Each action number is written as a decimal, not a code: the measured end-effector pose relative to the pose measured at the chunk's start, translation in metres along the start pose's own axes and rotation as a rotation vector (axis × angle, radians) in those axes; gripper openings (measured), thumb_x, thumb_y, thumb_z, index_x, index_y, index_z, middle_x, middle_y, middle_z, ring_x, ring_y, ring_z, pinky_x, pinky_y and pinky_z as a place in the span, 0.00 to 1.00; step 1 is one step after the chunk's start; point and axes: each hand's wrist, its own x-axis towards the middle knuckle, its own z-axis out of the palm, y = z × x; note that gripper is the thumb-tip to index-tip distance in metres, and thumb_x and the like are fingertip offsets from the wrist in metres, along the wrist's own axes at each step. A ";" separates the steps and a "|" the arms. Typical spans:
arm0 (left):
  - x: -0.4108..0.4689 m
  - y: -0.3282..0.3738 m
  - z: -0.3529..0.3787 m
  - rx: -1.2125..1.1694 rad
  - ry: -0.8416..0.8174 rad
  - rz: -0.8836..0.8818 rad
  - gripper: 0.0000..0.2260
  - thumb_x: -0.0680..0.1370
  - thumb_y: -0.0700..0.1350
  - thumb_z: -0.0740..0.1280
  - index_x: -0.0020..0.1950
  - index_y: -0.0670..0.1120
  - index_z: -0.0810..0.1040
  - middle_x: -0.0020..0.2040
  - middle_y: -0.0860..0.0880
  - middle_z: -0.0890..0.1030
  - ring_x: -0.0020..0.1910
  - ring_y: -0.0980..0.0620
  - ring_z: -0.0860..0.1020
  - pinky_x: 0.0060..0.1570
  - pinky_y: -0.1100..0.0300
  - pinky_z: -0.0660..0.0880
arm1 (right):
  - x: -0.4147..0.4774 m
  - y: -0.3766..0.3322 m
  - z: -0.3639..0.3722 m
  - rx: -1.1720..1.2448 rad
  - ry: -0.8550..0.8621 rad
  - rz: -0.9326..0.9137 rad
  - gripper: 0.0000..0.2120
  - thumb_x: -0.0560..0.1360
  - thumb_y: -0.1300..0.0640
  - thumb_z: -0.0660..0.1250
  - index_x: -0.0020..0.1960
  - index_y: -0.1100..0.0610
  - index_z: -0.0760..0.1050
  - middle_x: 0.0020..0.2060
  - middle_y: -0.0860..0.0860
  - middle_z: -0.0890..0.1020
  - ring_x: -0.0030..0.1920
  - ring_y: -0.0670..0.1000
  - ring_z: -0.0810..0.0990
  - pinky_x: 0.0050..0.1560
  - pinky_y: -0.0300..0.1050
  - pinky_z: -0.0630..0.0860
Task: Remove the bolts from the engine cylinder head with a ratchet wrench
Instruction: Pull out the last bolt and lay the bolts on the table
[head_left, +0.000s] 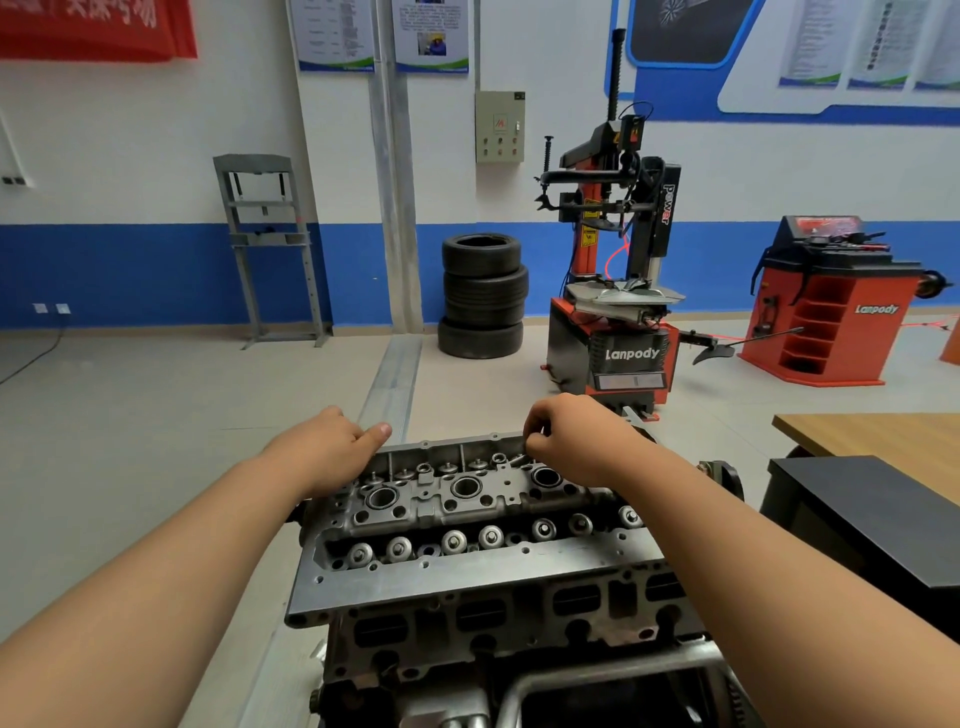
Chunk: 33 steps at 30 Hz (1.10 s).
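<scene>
Cylinder head (467, 519): my left hand (324, 447) grips its far corner; my right hand (571, 436) curls at the far edge, whether holding anything I cannot tell.

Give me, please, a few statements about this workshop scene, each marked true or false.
1. The left hand and the right hand are both at the far edge of the cylinder head. True.
2. The right hand holds a ratchet wrench. False: no wrench is in view; the hand's curled fingers sit at the head's far edge.
3. A tyre stack stands by the wall. True.
4. The tyre changer stands left of the tyre stack. False: it stands to the right of it.
5. The wheel balancer is blue. False: it is red-orange and black.
</scene>
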 end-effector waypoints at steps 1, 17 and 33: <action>0.000 0.003 0.002 -0.015 -0.049 0.002 0.31 0.80 0.65 0.47 0.60 0.44 0.80 0.65 0.44 0.69 0.61 0.43 0.74 0.59 0.51 0.70 | 0.000 0.000 0.000 0.000 -0.001 -0.001 0.08 0.75 0.55 0.62 0.51 0.52 0.78 0.44 0.48 0.82 0.41 0.48 0.78 0.46 0.49 0.80; -0.002 -0.011 -0.001 -0.420 0.052 -0.046 0.13 0.75 0.53 0.70 0.38 0.46 0.72 0.36 0.48 0.77 0.35 0.51 0.74 0.33 0.58 0.66 | 0.001 0.003 0.000 0.026 0.025 -0.020 0.05 0.74 0.54 0.63 0.48 0.50 0.78 0.42 0.45 0.79 0.40 0.46 0.77 0.43 0.45 0.78; -0.001 0.073 -0.015 -0.050 -0.274 0.039 0.08 0.74 0.48 0.62 0.44 0.44 0.76 0.50 0.42 0.81 0.46 0.44 0.78 0.42 0.59 0.71 | 0.048 -0.001 -0.004 0.244 -0.473 0.255 0.07 0.69 0.57 0.66 0.37 0.60 0.77 0.24 0.53 0.73 0.25 0.52 0.69 0.28 0.40 0.67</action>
